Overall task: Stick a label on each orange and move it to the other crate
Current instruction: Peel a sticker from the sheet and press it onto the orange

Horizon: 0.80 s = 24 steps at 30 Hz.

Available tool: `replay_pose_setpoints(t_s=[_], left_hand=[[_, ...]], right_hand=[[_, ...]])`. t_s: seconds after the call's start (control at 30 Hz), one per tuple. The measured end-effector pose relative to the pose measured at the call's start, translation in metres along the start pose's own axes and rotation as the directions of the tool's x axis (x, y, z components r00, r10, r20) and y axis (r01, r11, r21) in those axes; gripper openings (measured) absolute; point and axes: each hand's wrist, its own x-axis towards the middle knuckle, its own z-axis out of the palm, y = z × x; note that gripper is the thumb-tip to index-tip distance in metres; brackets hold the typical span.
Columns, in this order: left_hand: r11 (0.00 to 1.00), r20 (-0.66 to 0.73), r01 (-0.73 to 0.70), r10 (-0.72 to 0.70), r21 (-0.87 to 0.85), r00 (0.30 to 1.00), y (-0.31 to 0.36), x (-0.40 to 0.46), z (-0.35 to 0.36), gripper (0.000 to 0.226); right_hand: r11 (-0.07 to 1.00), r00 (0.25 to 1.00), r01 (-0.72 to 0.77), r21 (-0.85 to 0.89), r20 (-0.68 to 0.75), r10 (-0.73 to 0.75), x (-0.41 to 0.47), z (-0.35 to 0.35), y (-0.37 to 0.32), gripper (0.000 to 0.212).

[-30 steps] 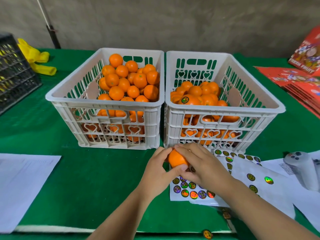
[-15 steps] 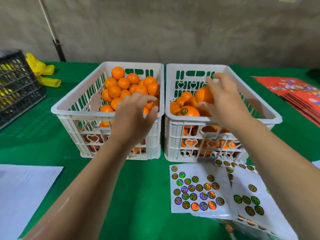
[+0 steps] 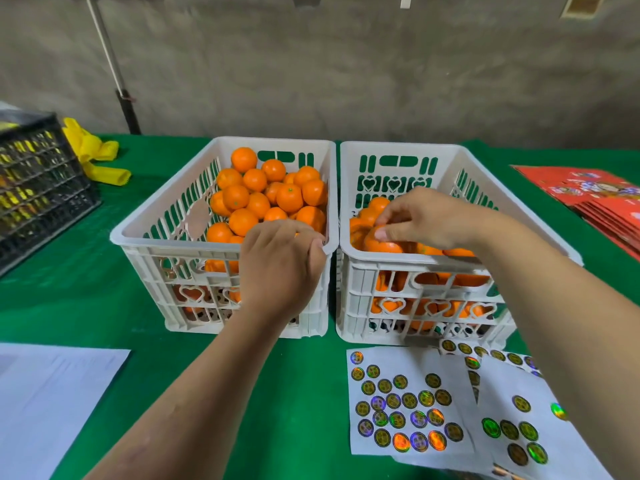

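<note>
Both hands now lower, right hand (image 3: 424,220) pinching orange (image 3: 379,242) in right crate (image 3: 460,263), left hand (image 3: 282,265) curled, grip unclear

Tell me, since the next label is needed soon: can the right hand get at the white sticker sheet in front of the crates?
Probably yes: the white sticker sheet lies uncovered below the right hand, nothing between.

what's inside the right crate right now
The right crate holds a pile of oranges, some showing through its front slots. The right hand reaches in and touches one orange, hiding those beneath it. The crate's bottom is covered.
</note>
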Motion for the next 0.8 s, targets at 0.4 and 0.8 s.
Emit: replay_pose_setpoints(t_s=[0.4, 0.8], left_hand=[[0.999, -0.067, -0.026, 0.028, 0.025, 0.997, -0.003, -0.003, 0.006, 0.023], [0.987, 0.531, 0.159, -0.119, -0.032, 0.839, -0.046, 0.073, -0.009, 0.028]], right_hand=[[0.971, 0.902, -0.236, 0.045, -0.363, 0.236, 0.007, 0.018, 0.006, 0.051], [0.990, 0.963, -0.050, -0.130, -0.271, 0.013, -0.003, 0.043, -0.016, 0.067]])
